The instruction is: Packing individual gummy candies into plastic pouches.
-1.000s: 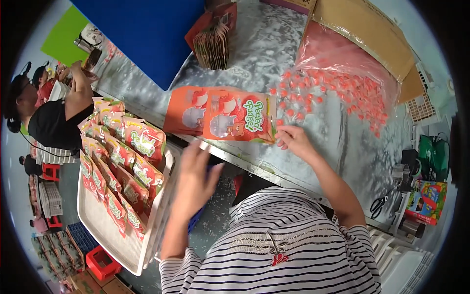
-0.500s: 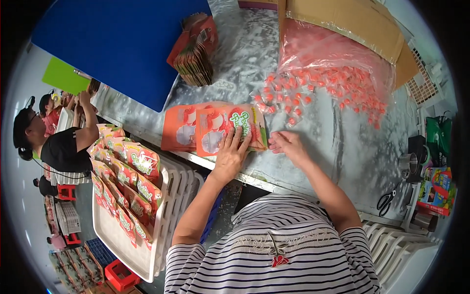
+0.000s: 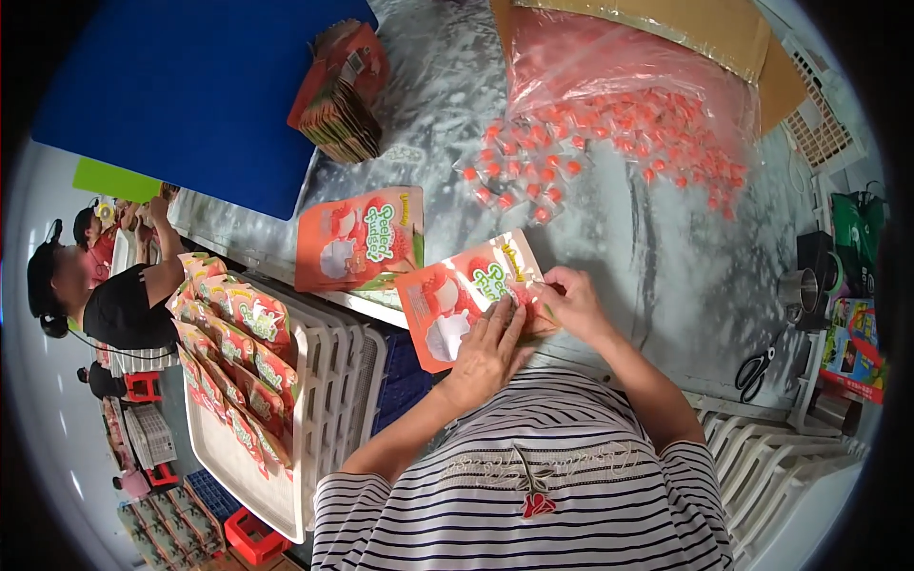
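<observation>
Pouch (image 3: 462, 290) in both your grips, over the near edge of the desk (image 3: 666, 295); whether any of it rests there is hard to tell. Your left grip (image 3: 490, 352) lies across the printed front, fingers fairly straight and close together; how firmly its thumb holds, I cannot tell. Your right grip (image 3: 576, 305) is pinched closed, thumb and fingertips on the pouch's right edge. The step in hand seems to be handling that edge; your next move calls for a steady left palm while the right fingertips work without creasing the film. The front faces up at you, its long axis running left to right and slanting away toward the right, title end by your right grip. Just beyond its left end, a second pouch (image 3: 357, 243) lies front up, less slanted. To your left, a tray (image 3: 228, 476) carries leaning rows of pouches (image 3: 238, 328). Farther off, loose sweets (image 3: 519, 176) spread across the desk, with a stack (image 3: 338, 119) and blue board (image 3: 190, 105) to their left, and a box (image 3: 666, 21) behind.
</observation>
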`<action>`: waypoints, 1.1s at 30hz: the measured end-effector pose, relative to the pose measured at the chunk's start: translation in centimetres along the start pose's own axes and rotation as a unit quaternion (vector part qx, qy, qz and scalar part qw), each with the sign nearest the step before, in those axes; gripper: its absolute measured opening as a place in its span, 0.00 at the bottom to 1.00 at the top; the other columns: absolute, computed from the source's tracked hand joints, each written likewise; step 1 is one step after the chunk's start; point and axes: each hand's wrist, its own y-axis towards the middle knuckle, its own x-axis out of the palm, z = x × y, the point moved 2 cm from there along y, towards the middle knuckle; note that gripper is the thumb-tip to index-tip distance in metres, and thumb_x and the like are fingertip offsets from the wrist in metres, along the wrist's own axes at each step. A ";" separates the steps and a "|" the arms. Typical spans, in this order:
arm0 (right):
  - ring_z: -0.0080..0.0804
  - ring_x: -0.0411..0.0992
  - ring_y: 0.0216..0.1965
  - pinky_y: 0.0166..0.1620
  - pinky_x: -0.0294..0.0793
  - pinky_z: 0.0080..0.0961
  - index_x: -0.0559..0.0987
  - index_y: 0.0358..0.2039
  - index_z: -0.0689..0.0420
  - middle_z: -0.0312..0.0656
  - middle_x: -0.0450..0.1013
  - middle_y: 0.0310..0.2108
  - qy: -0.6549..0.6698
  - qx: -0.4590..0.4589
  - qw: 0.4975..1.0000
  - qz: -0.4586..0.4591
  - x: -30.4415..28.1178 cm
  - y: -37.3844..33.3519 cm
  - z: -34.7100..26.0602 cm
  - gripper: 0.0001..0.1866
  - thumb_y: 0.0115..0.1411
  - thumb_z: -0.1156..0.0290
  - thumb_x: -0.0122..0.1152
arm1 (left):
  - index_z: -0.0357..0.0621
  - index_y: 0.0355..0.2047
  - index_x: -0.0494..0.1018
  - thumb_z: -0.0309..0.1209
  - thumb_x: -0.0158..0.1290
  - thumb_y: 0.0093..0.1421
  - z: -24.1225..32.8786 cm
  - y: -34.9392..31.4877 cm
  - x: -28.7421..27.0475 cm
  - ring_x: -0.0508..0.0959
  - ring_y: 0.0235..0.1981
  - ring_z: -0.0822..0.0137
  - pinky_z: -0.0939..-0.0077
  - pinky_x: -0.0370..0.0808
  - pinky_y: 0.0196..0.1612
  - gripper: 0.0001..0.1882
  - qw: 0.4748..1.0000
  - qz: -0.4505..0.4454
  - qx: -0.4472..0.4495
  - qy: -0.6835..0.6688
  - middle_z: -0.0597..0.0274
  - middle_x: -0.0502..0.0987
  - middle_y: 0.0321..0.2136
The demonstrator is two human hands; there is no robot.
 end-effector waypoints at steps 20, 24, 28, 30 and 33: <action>0.16 0.64 0.21 0.25 0.66 0.19 0.74 0.29 0.64 0.35 0.69 0.19 0.032 -0.109 0.991 0.072 0.3 0.2 -2.8 0.06 0.59 0.74 0.57 | 0.28 0.53 0.65 0.36 0.50 0.65 -10.5 -3.3 -6.3 0.75 0.46 0.57 0.64 0.72 0.48 0.24 0.888 0.224 -0.376 -0.142 0.44 0.73 0.45; 0.20 0.71 0.19 0.19 0.71 0.21 0.77 0.36 0.67 0.39 0.71 0.20 -0.003 -0.110 0.992 0.069 0.3 1.2 -0.2 0.08 0.61 0.75 0.54 | 0.30 0.55 0.66 0.35 0.46 0.68 -11.4 -4.6 -4.6 0.77 0.34 0.71 0.74 0.75 0.39 0.22 0.789 0.238 -0.412 -0.388 0.59 0.77 0.36; 0.24 0.74 0.23 0.18 0.76 0.21 0.77 0.43 0.70 0.41 0.73 0.28 -0.090 -0.162 0.977 0.105 -0.3 1.8 1.8 0.12 0.62 0.76 0.52 | 0.34 0.44 0.73 0.36 0.47 0.67 -11.6 -4.4 -3.7 0.76 0.26 0.75 0.77 0.75 0.32 0.15 0.764 0.204 -0.408 -0.456 0.64 0.78 0.29; 0.24 0.75 0.22 0.18 0.76 0.21 0.77 0.43 0.70 0.41 0.73 0.30 -0.090 -0.168 0.975 0.115 -0.8 1.8 2.0 0.12 0.62 0.76 0.52 | 0.37 0.36 0.75 0.37 0.48 0.67 -12.0 -4.4 -3.0 0.77 0.27 0.74 0.76 0.76 0.33 0.14 0.774 0.189 -0.393 -0.459 0.63 0.78 0.29; 0.26 0.75 0.21 0.18 0.76 0.21 0.77 0.43 0.70 0.41 0.71 0.32 -0.110 -0.200 0.964 0.137 -1.9 1.7 1.6 0.12 0.63 0.76 0.51 | 0.37 0.37 0.74 0.37 0.48 0.67 -10.9 -2.5 -3.9 0.77 0.27 0.72 0.75 0.77 0.34 0.14 0.754 0.211 -0.376 -0.496 0.62 0.78 0.29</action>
